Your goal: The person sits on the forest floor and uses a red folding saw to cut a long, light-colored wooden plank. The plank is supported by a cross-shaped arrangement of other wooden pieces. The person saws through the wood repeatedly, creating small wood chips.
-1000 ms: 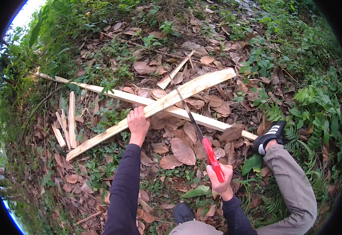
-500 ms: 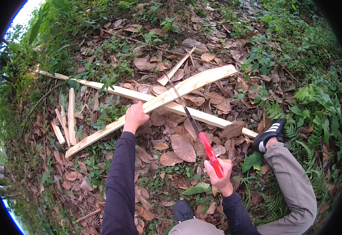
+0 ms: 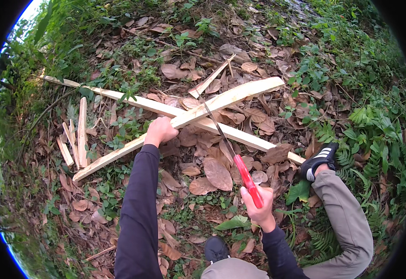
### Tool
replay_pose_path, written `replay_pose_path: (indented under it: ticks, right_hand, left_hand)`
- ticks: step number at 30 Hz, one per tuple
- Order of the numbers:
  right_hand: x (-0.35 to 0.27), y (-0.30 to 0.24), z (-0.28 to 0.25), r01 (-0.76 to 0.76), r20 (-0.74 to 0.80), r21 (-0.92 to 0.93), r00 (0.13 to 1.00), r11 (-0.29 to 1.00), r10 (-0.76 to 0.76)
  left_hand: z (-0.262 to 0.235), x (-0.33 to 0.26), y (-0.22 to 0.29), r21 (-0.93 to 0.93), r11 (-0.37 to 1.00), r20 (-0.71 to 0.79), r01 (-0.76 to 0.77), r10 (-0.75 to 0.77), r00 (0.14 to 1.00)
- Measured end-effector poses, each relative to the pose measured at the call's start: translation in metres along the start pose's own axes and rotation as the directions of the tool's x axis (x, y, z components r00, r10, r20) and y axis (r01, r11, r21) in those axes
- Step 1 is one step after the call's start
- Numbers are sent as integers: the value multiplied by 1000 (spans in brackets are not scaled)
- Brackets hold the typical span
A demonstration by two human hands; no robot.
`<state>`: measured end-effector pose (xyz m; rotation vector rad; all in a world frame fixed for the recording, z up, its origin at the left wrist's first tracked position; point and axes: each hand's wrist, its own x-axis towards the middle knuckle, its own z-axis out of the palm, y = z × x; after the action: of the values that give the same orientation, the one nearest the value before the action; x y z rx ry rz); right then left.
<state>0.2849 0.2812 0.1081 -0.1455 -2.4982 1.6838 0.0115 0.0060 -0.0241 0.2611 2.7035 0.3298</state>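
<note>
My left hand [image 3: 161, 131] is wrapped round a long pale wooden strip [image 3: 245, 95], which slants up to the right. This strip lies across a second wooden strip [image 3: 252, 140], and the two form an X on the leaf litter. In my right hand [image 3: 259, 207] is the red handle of a hand saw [image 3: 248, 179]. Its thin dark blade crosses the upper strip just right of my left hand, close to where the strips overlap. The blade's tip reaches a little past the strip's far edge. How deep the blade sits in the wood is hard to see.
A short split piece of wood [image 3: 210, 80] lies beyond the crossing. Several narrow offcuts [image 3: 82, 132] rest at the left. My shoe [image 3: 320, 162] is by the lower strip's right end. Brown leaves [image 3: 217, 173] and green plants [image 3: 368, 116] surround everything.
The saw blade has shifted slightly toward me, with less of its tip beyond the strip. My left hand and the upper strip's near end have moved a little away from me.
</note>
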Motion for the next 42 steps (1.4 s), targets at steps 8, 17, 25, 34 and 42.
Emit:
replay_pose_path:
  ticks: [8,17,25,34,42]
  right_hand:
    - [-10,-7,6,-21,-44,-17,999,1000,20]
    - [-21,-20,-4,-98,-86,-6,992,995,97]
    - [0,-18,-1,-145,-12,-24,989,989,144]
    - [8,-15,-3,-150,-40,-26,988,988,149]
    - [6,-24,17,-127,-77,-13,989,992,126]
  left_hand:
    - [-10,6,0,-61,997,118,40,-32,993]
    - [-11,16,-7,-100,995,196,7,13,981]
    - [-14,23,-15,-133,991,275,23,14,961]
    - [-18,19,-16,-182,983,260,15,34,965]
    - [-22,18,-3,-103,994,294,46,-14,956]
